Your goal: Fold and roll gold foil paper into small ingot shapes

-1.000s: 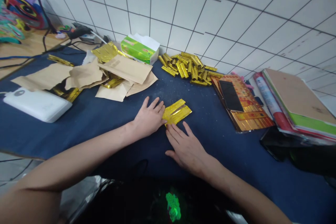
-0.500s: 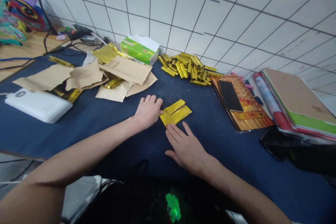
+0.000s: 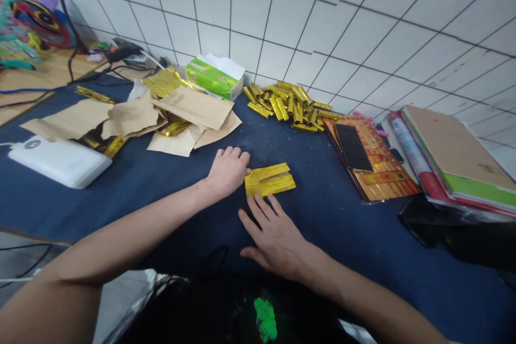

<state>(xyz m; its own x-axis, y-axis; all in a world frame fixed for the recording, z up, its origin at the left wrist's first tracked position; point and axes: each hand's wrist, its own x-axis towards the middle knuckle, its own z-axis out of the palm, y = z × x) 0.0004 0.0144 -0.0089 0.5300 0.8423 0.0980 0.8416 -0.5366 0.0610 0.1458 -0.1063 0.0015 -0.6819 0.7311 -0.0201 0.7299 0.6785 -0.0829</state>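
A folded sheet of gold foil paper (image 3: 271,179) lies flat on the dark blue table, with a slit running in from its right end. My left hand (image 3: 228,171) has its fingers curled in, and its thumb and forefinger are at the paper's left edge; the exact grip is partly hidden. Below the paper, my right hand (image 3: 276,234) rests palm down with fingers spread, the fingertips at its lower edge. Behind, against the wall, is a heap of folded gold foil pieces (image 3: 288,105).
On the left are brown paper sheets (image 3: 197,106), a white power bank (image 3: 58,161) and a green tissue pack (image 3: 213,76). To the right, a black phone (image 3: 353,147) lies on orange-gold printed sheets (image 3: 389,185), beside stacked books (image 3: 459,145). A tiled wall (image 3: 250,5) bounds the back.
The gold foil paper has turned slightly clockwise, its right end now lower. My right hand has shifted a little left and down, with its fingers more spread. My left hand has stayed put.
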